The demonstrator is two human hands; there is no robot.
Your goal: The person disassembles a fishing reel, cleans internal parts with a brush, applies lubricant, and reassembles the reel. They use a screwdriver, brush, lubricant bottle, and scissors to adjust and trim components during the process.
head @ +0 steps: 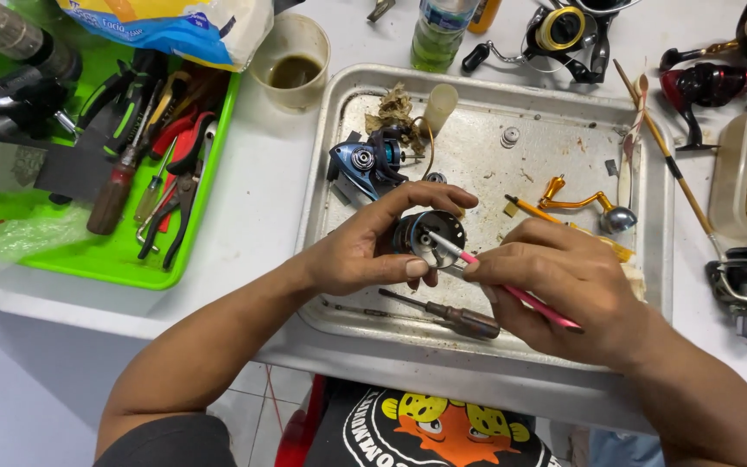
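Steadiness matters most here. The left hand [365, 251] cups a small round dark metal reel part with a blue rim [430, 238] over the middle of the shallow, stained metal tray [564, 151], its fingers [430, 197] curled over the top and the thumb pressed against the near edge. The right hand [568, 281] pinches a thin pink-handled brush [512, 290] between thumb and forefinger, the pale tip resting inside the open face of the part.

To do this well, I judge the part should stay braced low over the tray, so anything that drops lands there and not on the white desk [261, 199]. Short, light strokes with the brush tip suit the small recess; a heavy push could bend the bristles or tip the part out of the grip. Keeping the open face turned up towards the eyes helps.

Close by on the tray lie a brown-handled screwdriver [456, 316], a blue and black fishing reel body [369, 160] and a gold-coloured crank handle [581, 203]. A green plastic tray of pliers and screwdrivers [105, 259] sits to the left.
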